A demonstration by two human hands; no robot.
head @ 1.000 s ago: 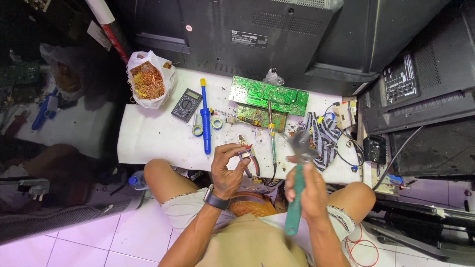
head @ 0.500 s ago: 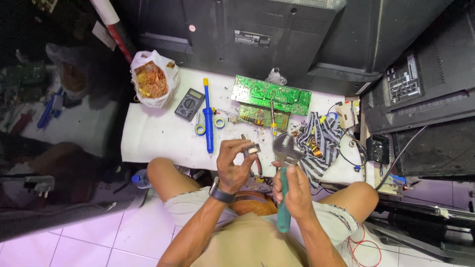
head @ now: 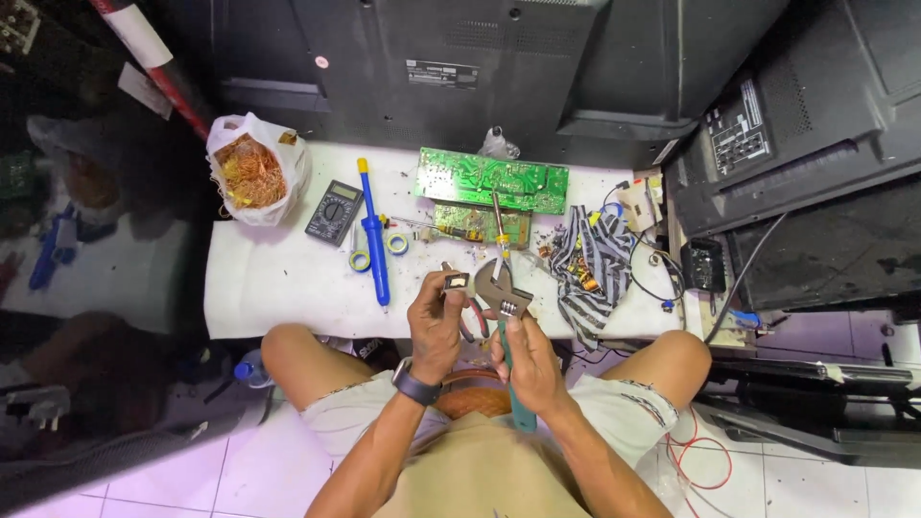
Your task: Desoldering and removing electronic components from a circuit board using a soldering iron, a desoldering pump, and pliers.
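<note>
Holding two things up above the near edge of the white counter (head: 278, 288), right over the lap. Pinching a small dark part (head: 457, 282) with the left hand (head: 436, 321), thumb and fingertips pressed on its sides, a dark watch (head: 417, 387) on that wrist. Gripping a wrench (head: 504, 293) with the right hand (head: 526, 360), the grip wrapped tight round the green handle, shiny head pointing up and away from the body. Part and wrench head just beside each other, maybe touching; too small to tell.

Looks like the step of bringing the little part to the mouth of the wrench. Next move probably calling for a steady left pinch and a slow, small push, so as not to drop the part.

Both elbows bent and tucked in, forearms reaching up from the lap, wrists close together, knees wide apart on each side.

Lying further off on the counter: a blue tool (head: 372, 245), a dark meter (head: 334, 211), two small tape rolls (head: 360, 260), a green board (head: 489, 179), a striped cloth (head: 590, 259) with bits on it, and a white bag of copper wire (head: 251, 173). Red-handled pliers (head: 475, 317) peeking out just under the hands.
</note>
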